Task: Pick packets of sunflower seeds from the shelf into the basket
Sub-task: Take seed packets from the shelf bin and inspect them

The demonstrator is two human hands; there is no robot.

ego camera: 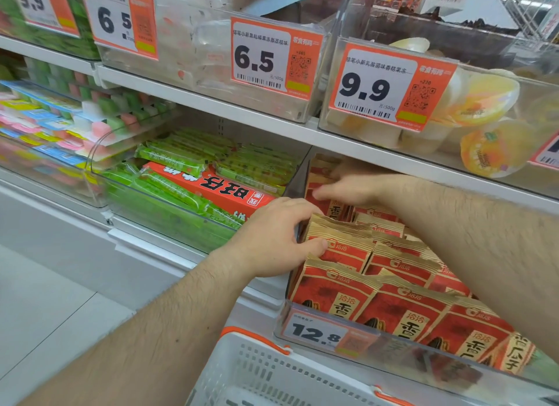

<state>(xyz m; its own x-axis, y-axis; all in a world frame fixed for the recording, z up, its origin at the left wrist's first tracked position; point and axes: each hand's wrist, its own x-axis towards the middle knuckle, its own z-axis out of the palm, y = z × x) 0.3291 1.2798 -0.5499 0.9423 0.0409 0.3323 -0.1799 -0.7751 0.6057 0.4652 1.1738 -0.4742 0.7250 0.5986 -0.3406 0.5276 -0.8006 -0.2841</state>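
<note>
Red and gold packets of sunflower seeds (402,302) stand in rows in a clear bin (302,330) on the lower shelf at the right. My left hand (272,239) is at the bin's left edge, thumb and fingers pinching the top of one packet (341,248) in a middle row. My right hand (357,187) reaches deeper under the shelf above, its fingers extended over the back packets; what it touches is blurred. The white basket (272,372) with orange trim sits below the bin at the bottom of the view.
A clear bin of green snack sticks with a red box (208,190) stands left of the seeds. The shelf board above (242,109) carries jelly cup bins and orange price tags (275,57). Grey floor lies at the left.
</note>
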